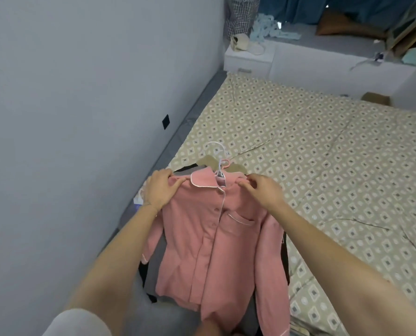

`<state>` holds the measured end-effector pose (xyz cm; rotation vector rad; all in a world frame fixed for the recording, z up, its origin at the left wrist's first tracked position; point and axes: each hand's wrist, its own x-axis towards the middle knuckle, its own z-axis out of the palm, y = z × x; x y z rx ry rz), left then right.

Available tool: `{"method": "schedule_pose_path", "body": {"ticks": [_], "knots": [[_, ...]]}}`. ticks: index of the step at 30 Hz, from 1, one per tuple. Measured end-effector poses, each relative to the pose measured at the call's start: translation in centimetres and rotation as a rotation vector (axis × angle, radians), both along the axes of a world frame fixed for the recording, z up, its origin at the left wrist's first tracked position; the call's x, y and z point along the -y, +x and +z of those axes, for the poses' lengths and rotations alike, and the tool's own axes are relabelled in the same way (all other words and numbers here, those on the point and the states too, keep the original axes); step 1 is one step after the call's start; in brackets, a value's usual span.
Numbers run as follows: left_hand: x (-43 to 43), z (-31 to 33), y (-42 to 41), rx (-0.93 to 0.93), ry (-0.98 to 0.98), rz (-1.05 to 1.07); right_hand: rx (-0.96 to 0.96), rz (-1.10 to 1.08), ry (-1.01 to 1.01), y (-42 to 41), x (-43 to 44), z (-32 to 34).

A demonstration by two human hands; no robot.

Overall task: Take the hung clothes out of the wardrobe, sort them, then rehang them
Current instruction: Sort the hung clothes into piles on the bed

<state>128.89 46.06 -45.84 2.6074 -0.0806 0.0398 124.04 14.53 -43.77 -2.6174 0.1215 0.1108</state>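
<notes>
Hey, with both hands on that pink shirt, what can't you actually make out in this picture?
- Clothes under the pink shirt: head view, only grey and black edges show; count unknown.
- Shirt hem: cut off by the bottom edge.
- Hanger shoulders: covered by the collar, left hand and right hand.
- Wardrobe: out of frame.
</notes>
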Motion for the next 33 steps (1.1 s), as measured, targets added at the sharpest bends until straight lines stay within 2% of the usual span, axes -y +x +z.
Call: {"method": "schedule_pose_path", "body": {"ticks": [8, 14, 21, 25, 30, 33], "knots": [[2.8, -6.4, 7.8, -0.148, 0.129, -0.040, -0.173, -0.087, -0.005, 6.7, 1.0, -7.4], [2.9, -13.0, 13.3, -0.289, 0.152, -0.110, -0.247, -0.132, -0.019, 10.8, 0.6, -13.2], [2.5, -18.2, 15.7, -0.328, 0.216, -0.239, -0.319, -0.219, -0.134, 12.0, 0.3, -18.5], [3.0, -18.8, 14.9, -0.285, 0.203, -0.238, -0.373, -0.273, -0.194, 11.4, 0.4, -18.5], [5.6, -16.9, 13.0, -0.164, 0.143, -0.291, -0.304, -0.323, -0.190, 8.8, 0.8, -15.0], [8.3, -14.9, 11.7, -0.128, 0.184, -0.373, -0.297, -0.334, -0.217, 6.4, 1.8, -12.5]]}}
